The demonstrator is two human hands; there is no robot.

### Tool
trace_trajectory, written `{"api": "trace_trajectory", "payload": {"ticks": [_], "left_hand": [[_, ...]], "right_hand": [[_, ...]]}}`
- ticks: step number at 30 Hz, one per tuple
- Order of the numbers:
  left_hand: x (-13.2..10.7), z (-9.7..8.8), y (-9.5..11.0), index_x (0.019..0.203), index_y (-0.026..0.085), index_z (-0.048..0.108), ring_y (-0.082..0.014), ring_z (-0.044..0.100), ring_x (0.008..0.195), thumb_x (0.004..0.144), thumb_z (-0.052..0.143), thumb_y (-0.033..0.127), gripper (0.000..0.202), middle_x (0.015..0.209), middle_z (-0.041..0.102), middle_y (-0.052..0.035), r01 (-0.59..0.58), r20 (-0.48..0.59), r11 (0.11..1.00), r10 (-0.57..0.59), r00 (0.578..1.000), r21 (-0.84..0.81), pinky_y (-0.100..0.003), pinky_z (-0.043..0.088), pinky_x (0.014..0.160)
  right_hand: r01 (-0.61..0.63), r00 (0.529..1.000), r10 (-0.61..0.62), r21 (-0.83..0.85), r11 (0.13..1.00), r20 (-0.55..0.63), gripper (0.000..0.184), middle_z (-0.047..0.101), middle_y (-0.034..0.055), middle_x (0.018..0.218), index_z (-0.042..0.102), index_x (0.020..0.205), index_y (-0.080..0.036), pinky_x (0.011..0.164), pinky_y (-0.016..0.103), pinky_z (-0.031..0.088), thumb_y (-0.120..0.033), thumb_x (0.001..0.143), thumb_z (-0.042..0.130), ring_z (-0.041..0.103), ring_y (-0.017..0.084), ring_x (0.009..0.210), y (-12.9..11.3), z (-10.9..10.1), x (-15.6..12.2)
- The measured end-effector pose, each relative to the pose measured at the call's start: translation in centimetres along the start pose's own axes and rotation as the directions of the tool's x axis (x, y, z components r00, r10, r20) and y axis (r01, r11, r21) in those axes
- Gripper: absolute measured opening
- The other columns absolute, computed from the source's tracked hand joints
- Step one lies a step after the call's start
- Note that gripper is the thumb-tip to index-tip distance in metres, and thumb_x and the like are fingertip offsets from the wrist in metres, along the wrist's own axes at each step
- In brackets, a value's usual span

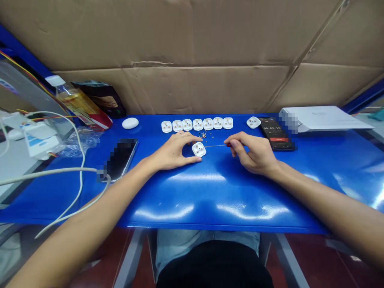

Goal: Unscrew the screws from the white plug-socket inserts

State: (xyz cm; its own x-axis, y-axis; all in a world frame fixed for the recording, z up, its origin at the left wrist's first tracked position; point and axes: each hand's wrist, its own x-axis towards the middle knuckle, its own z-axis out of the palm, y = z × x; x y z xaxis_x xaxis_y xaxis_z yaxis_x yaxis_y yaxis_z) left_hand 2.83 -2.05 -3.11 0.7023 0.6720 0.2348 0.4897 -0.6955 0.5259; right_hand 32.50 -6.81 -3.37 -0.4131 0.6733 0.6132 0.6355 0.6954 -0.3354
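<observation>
Between the thumb and fingers of my left hand [175, 150] is a small white square plastic part [199, 149] with rounded corners and metal bits inside, resting on the blue table. My right hand [252, 152] grips a screwdriver [216, 145] by its red handle, mostly hidden in the fingers. The thin shaft points left and its tip meets the right side of the white part. Just behind lies a loose pile of small screws [203, 135]. A row of several similar white parts [197, 124] stretches along the back of the table.
Another white part [253, 122] lies beside a phone running a timer [274, 134]. A white box [327, 118] sits at the back right. To the left are a dark phone [121, 160], a white oval object [130, 123], a bottle [79, 104] and looping white cables [81, 170].
</observation>
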Motion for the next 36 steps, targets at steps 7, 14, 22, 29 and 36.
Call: {"api": "trace_trajectory", "payload": {"ticks": [7, 14, 22, 29, 36], "left_hand": [[0.1, 0.2, -0.1, 0.138, 0.021, 0.071, -0.0286, 0.068, 0.114, 0.093, 0.080, 0.052, 0.055, 0.127, 0.076, -0.0089, -0.010, 0.015, 1.000, 0.010, 1.000, 0.012, -0.042, 0.050, 0.103], [0.1, 0.4, -0.2, 0.130, 0.021, 0.076, -0.0280, 0.070, 0.107, 0.095, 0.077, 0.051, 0.046, 0.119, 0.076, -0.0100, -0.037, 0.016, 0.998, 0.036, 0.999, 0.045, -0.040, 0.052, 0.097], [0.3, 0.7, 0.5, 0.116, 0.019, 0.076, -0.0277, 0.069, 0.103, 0.099, 0.074, 0.047, 0.033, 0.114, 0.074, -0.0109, -0.080, 0.047, 0.990, 0.075, 0.996, 0.117, -0.039, 0.050, 0.094], [0.3, 0.8, 0.5, 0.114, 0.019, 0.076, -0.0273, 0.069, 0.103, 0.098, 0.075, 0.046, 0.031, 0.114, 0.075, -0.0100, -0.065, 0.040, 0.997, 0.064, 0.997, 0.046, -0.039, 0.051, 0.094], [0.3, 0.5, 0.2, 0.133, 0.022, 0.072, -0.0262, 0.071, 0.106, 0.100, 0.073, 0.048, 0.042, 0.120, 0.075, -0.0088, -0.068, 0.102, 0.998, 0.068, 0.992, -0.003, -0.037, 0.052, 0.095]], "right_hand": [[0.042, 0.997, -0.040, -0.026, 0.999, 0.064, 0.020, 0.078, 0.0019, 0.081, 0.070, 0.104, -0.022, 0.065, 0.029, 0.053, -0.023, 0.108, 0.050, 0.072, 0.018, 0.066, 0.0, 0.1, -0.1], [-0.027, 0.995, 0.026, 0.010, 1.000, 0.092, 0.018, 0.080, 0.0031, 0.086, 0.068, 0.105, -0.022, 0.066, 0.030, 0.054, -0.024, 0.108, 0.051, 0.074, 0.019, 0.068, -0.1, 0.2, 0.1], [-0.059, 0.997, 0.060, -0.025, 0.998, 0.045, 0.017, 0.081, 0.0067, 0.101, 0.066, 0.120, -0.022, 0.071, 0.033, 0.060, -0.025, 0.104, 0.061, 0.079, 0.023, 0.081, -1.4, 0.2, 0.1], [0.123, 0.990, -0.120, -0.034, 0.992, 0.067, 0.017, 0.080, 0.0096, 0.109, 0.063, 0.118, -0.021, 0.079, 0.036, 0.060, -0.018, 0.104, 0.055, 0.077, 0.024, 0.094, -1.0, 0.1, 0.4], [0.323, 0.934, -0.309, -0.054, 0.945, 0.181, 0.025, 0.077, 0.0103, 0.104, 0.062, 0.125, -0.020, 0.079, 0.041, 0.055, -0.014, 0.104, 0.052, 0.070, 0.026, 0.089, -1.2, -0.9, 0.7]]}}
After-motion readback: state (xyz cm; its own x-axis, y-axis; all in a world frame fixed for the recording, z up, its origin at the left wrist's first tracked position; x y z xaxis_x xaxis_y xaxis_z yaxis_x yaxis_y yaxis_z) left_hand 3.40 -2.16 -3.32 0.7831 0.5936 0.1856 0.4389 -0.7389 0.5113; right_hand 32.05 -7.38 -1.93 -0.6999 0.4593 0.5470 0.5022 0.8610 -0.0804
